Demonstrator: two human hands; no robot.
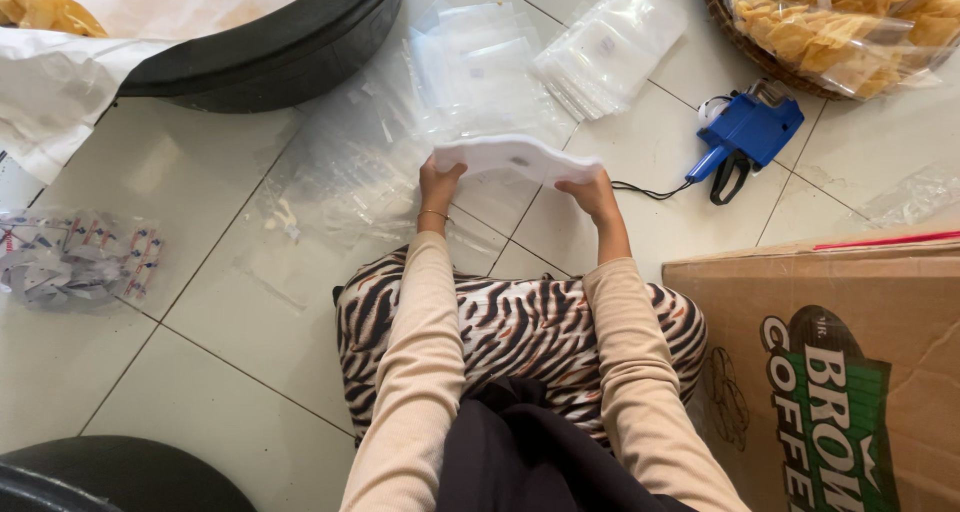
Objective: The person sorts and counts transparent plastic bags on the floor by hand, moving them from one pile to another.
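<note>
In the head view, the person is sitting on the white tiled floor (200,302) with striped trousers over the knees, and both arms in beige sleeves are reaching forward toward twelve o'clock. The left hand (438,186) is closing its grip on the left end of a stack of clear plastic bags (515,158), and the right hand (590,194) is closing its grip on the right end, so the stack is hanging between the two hands just above the floor and bending slightly in the middle. Just beyond the stack, at twelve o'clock, loose clear bags (480,72) are lying spread on the tiles, and at one o'clock another bundle of bags (610,47) is resting fanned out. At two o'clock a blue label gun (745,134) is lying on the floor with a black cord trailing from it toward the right hand. At the upper right corner a woven basket (730,32) is holding packed yellow chips (850,22). At ten o'clock a black tub (290,42) lined with white paper is holding more chips at its far left. At nine o'clock a packet of small printed labels (80,257) is lying on the tiles. At four o'clock a brown cardboard box (800,372) is standing beside the right knee.
</note>
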